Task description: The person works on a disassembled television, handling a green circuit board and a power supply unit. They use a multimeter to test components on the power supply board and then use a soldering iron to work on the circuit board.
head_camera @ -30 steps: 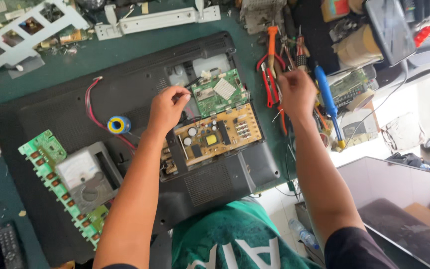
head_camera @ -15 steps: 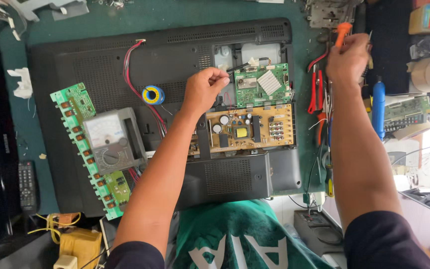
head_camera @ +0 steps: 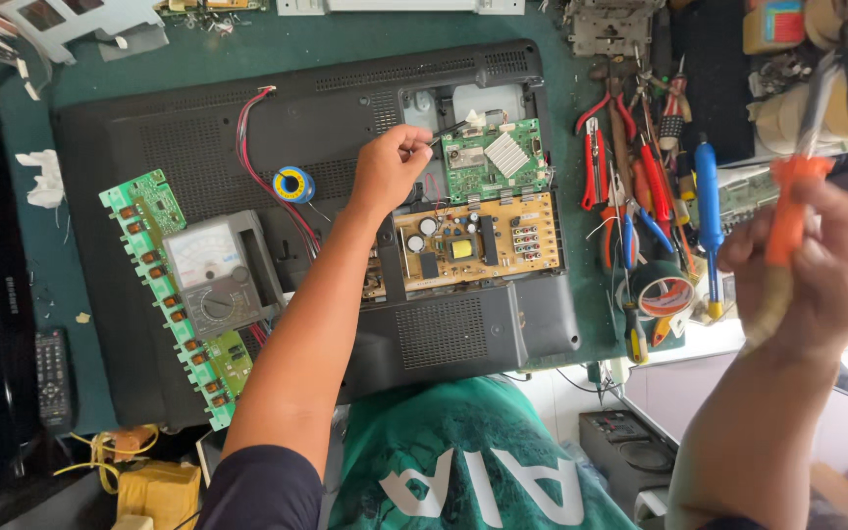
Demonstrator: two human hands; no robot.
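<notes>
A black flat-screen set [head_camera: 188, 147] lies face down on the green bench with its rear open. Inside sit a green main board [head_camera: 495, 157] and, below it, a tan power board [head_camera: 473, 243]. My left hand [head_camera: 390, 167] is closed at the upper left of the green board, pinching a thin dark wire or probe there. My right hand [head_camera: 812, 265] is raised at the right, off the bench, gripping an orange-handled tool [head_camera: 787, 211] that looks blurred.
A grey analogue multimeter [head_camera: 213, 275] rests on a long green strip board [head_camera: 164, 294] at the left. A blue solder spool [head_camera: 293, 184] and red wires lie on the set. Pliers and screwdrivers [head_camera: 640, 186] and a tape roll [head_camera: 662, 290] crowd the right. A remote [head_camera: 53, 378] lies lower left.
My right hand has lifted the orange-handled tool away from the tool pile, out to the right and toward the camera. My left hand stays at the green board.
</notes>
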